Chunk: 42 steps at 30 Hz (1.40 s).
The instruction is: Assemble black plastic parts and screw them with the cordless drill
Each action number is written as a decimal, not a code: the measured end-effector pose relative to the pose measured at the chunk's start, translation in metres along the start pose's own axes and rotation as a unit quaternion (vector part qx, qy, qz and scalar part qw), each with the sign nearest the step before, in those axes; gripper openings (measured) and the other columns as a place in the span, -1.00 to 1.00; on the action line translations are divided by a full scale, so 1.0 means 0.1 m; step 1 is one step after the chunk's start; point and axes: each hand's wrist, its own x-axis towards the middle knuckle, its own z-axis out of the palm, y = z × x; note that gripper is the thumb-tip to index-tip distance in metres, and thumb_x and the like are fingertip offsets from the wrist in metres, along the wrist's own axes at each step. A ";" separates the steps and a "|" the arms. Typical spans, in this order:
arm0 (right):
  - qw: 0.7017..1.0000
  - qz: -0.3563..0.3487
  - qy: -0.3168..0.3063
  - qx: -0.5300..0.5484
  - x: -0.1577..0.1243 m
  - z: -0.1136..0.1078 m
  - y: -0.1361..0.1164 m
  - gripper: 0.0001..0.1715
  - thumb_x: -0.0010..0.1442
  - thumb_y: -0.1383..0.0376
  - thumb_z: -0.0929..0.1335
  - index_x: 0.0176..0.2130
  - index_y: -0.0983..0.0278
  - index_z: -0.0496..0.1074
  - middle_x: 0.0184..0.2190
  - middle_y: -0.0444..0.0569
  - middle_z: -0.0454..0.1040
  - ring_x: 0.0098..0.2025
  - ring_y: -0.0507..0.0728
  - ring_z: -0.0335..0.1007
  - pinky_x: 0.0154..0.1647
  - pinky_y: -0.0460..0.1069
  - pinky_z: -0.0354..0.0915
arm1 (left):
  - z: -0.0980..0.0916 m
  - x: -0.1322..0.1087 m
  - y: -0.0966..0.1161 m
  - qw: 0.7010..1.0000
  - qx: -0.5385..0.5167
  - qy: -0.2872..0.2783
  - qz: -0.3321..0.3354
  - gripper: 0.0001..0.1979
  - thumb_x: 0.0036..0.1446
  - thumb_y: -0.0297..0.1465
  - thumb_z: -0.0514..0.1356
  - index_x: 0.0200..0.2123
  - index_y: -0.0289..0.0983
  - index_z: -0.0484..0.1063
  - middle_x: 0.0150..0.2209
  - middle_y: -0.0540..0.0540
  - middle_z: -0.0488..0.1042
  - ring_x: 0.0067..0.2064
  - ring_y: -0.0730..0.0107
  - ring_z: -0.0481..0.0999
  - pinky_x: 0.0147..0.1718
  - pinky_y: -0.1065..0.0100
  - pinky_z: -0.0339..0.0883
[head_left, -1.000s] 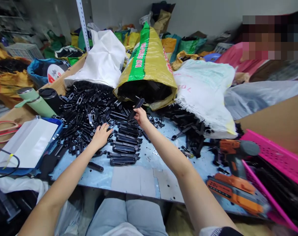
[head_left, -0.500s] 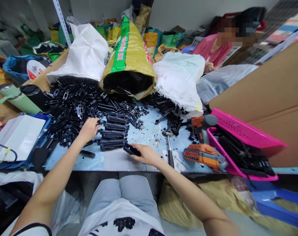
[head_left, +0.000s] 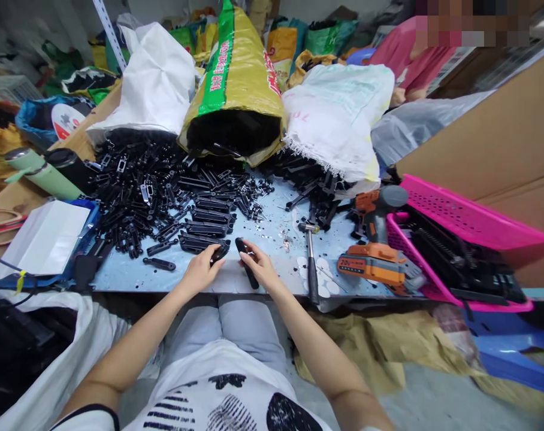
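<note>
Close together at the table's front edge are both my hands. My left hand (head_left: 202, 270) is closed on a small black part (head_left: 220, 252), mostly covered by the fingers. In my right hand (head_left: 259, 267) is a long black bar-shaped part (head_left: 248, 263), gripped near its upper end and tilted. A small gap separates the two parts. Just beyond my left hand lies a stacked row of long black parts (head_left: 208, 229). A single black part (head_left: 159, 264) rests left of that hand. A large heap of small black parts (head_left: 132, 197) spreads at the back left.
On the right are a hammer (head_left: 311, 263), an orange cordless drill (head_left: 373, 263) and a pink basket (head_left: 478, 230) of black parts. Sacks, including a yellow-green one (head_left: 240, 78), line the back. Left stand a green bottle (head_left: 45, 173) and scissors (head_left: 2, 227). A person in pink (head_left: 416, 57) is behind.
My left hand has come from the heap to the front middle with a small black part. My right hand has turned its bar more upright, and the view has shifted slightly.
</note>
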 end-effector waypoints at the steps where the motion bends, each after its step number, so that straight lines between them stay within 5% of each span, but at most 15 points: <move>1: 0.999 -0.004 -0.002 0.043 0.00 0.01 0.01 -0.40 0.12 -0.01 0.33 0.07 0.20 0.27 -0.11 0.01 0.39 -0.26 0.08 0.43 -0.15 0.05 0.36 | 0.01 -0.02 0.05 1.000 -0.001 0.002 0.000 -0.67 0.23 -0.28 0.05 0.02 -0.27 0.28 -0.09 -0.19 0.45 -0.08 0.18 0.48 -0.10 0.20 0.35; 5: 0.993 -0.077 -0.005 0.085 -0.08 -0.26 0.08 -0.33 -0.01 0.04 0.42 0.03 0.15 0.19 -0.12 0.01 0.39 -0.06 0.16 0.41 0.01 0.10 0.30 | 0.01 -0.10 0.11 0.998 -0.045 0.024 -0.026 -0.66 0.25 -0.30 -0.01 0.06 -0.28 0.23 -0.09 -0.21 0.44 -0.03 0.19 0.46 -0.07 0.17 0.33; 8: 0.989 -0.107 -0.020 -0.097 -0.23 -0.73 0.10 -0.36 -0.03 0.14 0.44 0.02 0.17 0.24 -0.13 0.04 0.39 -0.05 0.18 0.37 0.01 0.11 0.28 | -0.02 -0.15 0.05 0.992 -0.097 0.057 -0.059 -0.70 0.23 -0.28 0.02 -0.02 -0.27 0.26 -0.15 -0.18 0.47 -0.10 0.23 0.48 -0.11 0.19 0.35; 11: 0.932 -0.115 -0.075 -0.335 -0.38 -0.98 0.02 -0.47 0.03 0.20 0.40 0.02 0.22 0.35 -0.12 0.07 0.42 -0.03 0.21 0.33 0.04 0.15 0.22 | 0.00 -0.17 0.00 0.980 -0.170 0.055 -0.086 -0.68 0.20 -0.19 0.05 -0.10 -0.28 0.34 -0.30 -0.12 0.48 -0.27 0.29 0.51 -0.30 0.29 0.40; 14: 0.874 -0.133 -0.124 -0.450 -0.41 -0.76 -0.09 -0.42 0.13 0.14 0.37 0.12 0.20 0.31 -0.09 0.10 0.42 0.03 0.23 0.27 0.10 0.19 0.13 | 0.11 -0.15 0.03 0.955 -0.263 0.038 -0.134 -0.51 0.16 -0.07 0.06 -0.01 -0.31 0.33 -0.55 0.02 0.39 -0.56 0.41 0.39 -0.58 0.42 0.29; 16: 0.899 -0.128 -0.108 -0.405 -0.32 -0.49 -0.13 -0.48 0.24 0.10 0.27 0.15 0.18 0.28 -0.07 0.10 0.41 -0.01 0.19 0.30 0.08 0.16 0.16 | 0.18 -0.14 0.09 0.941 -0.306 0.027 -0.144 -0.42 0.13 -0.03 0.08 0.07 -0.32 0.30 -0.59 0.05 0.36 -0.63 0.46 0.31 -0.65 0.44 0.23; 20: 0.993 -0.055 -0.072 -0.076 -0.12 -0.03 -0.18 -0.37 0.29 -0.03 0.15 0.27 0.09 0.06 -0.18 -0.01 0.41 -0.38 0.03 0.38 -0.35 -0.03 0.36 | 0.21 -0.17 0.24 0.926 -0.352 0.020 -0.136 -0.34 0.09 -0.02 0.13 0.18 -0.25 0.22 -0.37 -0.03 0.44 -0.64 0.57 0.28 -0.70 0.48 0.17; 24: 0.985 -0.018 -0.135 0.102 -0.09 0.14 -0.24 -0.24 0.20 -0.08 0.25 0.29 0.08 0.04 -0.41 -0.13 0.37 -0.53 -0.03 0.29 -0.58 -0.13 0.29 | 0.10 -0.16 0.33 0.946 -0.297 0.088 -0.090 -0.42 0.14 -0.10 0.12 0.19 -0.21 0.22 -0.16 -0.12 0.45 -0.50 0.52 0.41 -0.53 0.44 0.33; 29: 0.988 -0.084 -0.130 0.017 -0.08 0.00 -0.33 -0.32 0.16 0.04 0.33 0.23 0.06 0.18 -0.09 -0.05 0.39 -0.47 -0.07 0.30 -0.56 -0.14 0.30 | -0.05 -0.12 0.35 0.980 -0.162 0.108 0.026 -0.63 0.22 -0.26 0.06 0.04 -0.25 0.41 -0.15 -0.17 0.47 -0.09 0.27 0.46 -0.08 0.27 0.34; 35: 0.946 -0.242 -0.125 -0.177 -0.04 -0.13 -0.45 -0.37 0.21 0.12 0.32 0.23 0.16 0.21 -0.14 0.01 0.44 -0.15 0.09 0.35 -0.06 0.05 0.32 | -0.09 -0.16 0.40 0.985 -0.117 0.117 0.049 -0.65 0.25 -0.33 0.04 0.05 -0.25 0.41 -0.26 -0.13 0.43 -0.23 0.35 0.45 -0.20 0.32 0.35; 42: 0.957 -0.241 -0.045 -0.155 -0.12 0.02 -0.39 -0.37 0.25 0.11 0.27 0.27 0.13 0.14 -0.10 0.03 0.42 -0.17 0.11 0.38 -0.10 0.06 0.36 | 0.04 -0.18 0.46 0.961 -0.133 0.233 0.057 -0.65 0.28 -0.37 0.01 0.09 -0.24 0.37 -0.25 -0.13 0.38 -0.20 0.39 0.43 -0.18 0.36 0.34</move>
